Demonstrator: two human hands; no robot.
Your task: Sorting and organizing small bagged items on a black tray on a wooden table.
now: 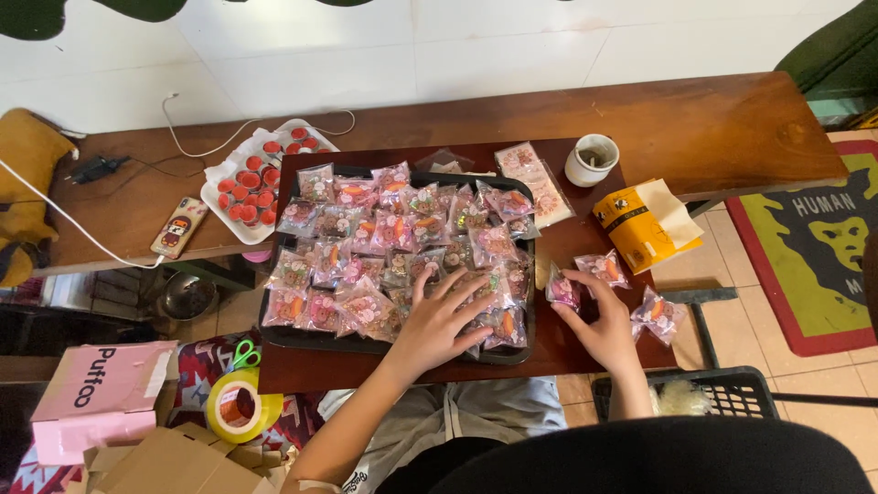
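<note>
Resting with fingers spread wide on the packets in the black tray (302,338), the left hand (437,322) lies just left of the right hand (604,325), whose fingers pinch a small pink packet (562,289) beside the tray's right edge.

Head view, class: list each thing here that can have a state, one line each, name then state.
Left hand: open, fingers spread flat on the packets in the tray.
Right hand: pinching one small packet beside the tray.
Tray: full of sealed packets.
Cup: upright, uncovered.
Phone: face down on the bench.
Tape roll: lying flat.
Pink box: shut.
</note>
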